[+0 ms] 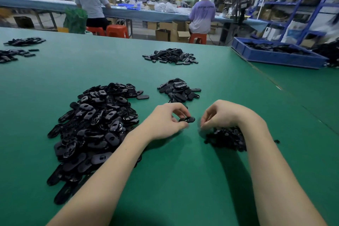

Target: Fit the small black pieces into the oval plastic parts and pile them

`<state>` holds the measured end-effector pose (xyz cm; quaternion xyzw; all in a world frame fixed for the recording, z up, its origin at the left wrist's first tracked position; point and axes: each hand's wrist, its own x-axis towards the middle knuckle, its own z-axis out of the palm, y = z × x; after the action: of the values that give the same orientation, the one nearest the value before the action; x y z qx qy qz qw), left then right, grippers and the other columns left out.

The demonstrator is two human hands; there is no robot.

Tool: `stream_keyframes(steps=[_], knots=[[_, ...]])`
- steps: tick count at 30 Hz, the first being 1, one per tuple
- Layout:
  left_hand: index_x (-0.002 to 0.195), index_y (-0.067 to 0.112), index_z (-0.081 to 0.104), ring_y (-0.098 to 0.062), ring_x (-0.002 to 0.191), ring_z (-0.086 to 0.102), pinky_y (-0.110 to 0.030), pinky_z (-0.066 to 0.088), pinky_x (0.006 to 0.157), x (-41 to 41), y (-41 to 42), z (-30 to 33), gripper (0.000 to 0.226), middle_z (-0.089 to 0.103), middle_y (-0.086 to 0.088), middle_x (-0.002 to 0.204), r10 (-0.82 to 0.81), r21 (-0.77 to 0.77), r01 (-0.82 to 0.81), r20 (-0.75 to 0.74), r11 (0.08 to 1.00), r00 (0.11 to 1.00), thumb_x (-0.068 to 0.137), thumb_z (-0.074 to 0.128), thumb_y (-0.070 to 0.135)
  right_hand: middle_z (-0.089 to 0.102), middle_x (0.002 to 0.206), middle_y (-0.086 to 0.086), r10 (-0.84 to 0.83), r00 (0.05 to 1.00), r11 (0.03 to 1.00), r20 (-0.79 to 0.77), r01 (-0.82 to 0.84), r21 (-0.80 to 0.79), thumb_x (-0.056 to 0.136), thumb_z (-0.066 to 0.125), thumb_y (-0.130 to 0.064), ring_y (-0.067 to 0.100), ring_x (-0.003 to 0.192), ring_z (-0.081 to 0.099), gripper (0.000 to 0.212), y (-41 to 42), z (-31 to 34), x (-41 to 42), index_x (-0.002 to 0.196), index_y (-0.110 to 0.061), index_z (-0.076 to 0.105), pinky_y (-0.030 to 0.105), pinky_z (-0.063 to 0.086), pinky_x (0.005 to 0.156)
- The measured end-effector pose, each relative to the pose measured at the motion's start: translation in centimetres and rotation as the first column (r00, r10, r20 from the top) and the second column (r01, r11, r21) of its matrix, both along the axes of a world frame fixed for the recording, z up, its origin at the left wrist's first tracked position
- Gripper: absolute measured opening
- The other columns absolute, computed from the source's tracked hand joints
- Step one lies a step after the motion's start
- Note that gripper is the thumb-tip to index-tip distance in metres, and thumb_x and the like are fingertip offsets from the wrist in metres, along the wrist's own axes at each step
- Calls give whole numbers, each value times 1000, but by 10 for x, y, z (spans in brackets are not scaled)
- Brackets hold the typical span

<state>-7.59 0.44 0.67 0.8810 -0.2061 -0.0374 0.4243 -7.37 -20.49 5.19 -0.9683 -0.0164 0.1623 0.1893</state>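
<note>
Left hand (166,122): fingers and thumb pinch one oval plastic part (187,119) just above the desk (183,170).
Right hand (220,113): fingers curled downward at the edge of the heap of small black pieces (226,138); whether they hold one I cannot tell.
Big heap of oval parts (95,124): left of the left forearm.
Smaller pile (178,90): just beyond the hands.
Far pile (170,56): mid-desk.
Blue tray (275,57): right, holding black parts.
Writing: none readable.
</note>
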Motion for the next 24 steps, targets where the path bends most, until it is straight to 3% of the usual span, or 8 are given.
stream_keyframes(steps=[7,19,24], knots=[[95,38,67,-12,80,65,-8,47,71,-4,-3,-2,15,67,15,102,-48,32,48,-8,998,999,85,76,31,79,90,-10,-15,996,995,-87,6,-101,72,87,-31,15,95,73,11,-1,4,-5,78,-36,80,29,57,87],[95,36,68,-10,80,64,-4,44,69,-3,-1,-3,14,67,15,99,-39,48,40,-12,998,999,84,77,31,75,88,-15,-41,999,992,-23,38,-116,71,86,-35,10,90,70,9,-1,-3,0,75,-38,79,33,58,90],[94,36,67,-5,77,63,-1,40,67,-4,-2,-2,14,67,16,98,-24,55,25,-15,998,1000,84,76,31,75,86,-12,-43,999,996,24,45,-77,72,86,-38,10,86,70,8,-2,-8,2,72,-36,79,31,59,84]])
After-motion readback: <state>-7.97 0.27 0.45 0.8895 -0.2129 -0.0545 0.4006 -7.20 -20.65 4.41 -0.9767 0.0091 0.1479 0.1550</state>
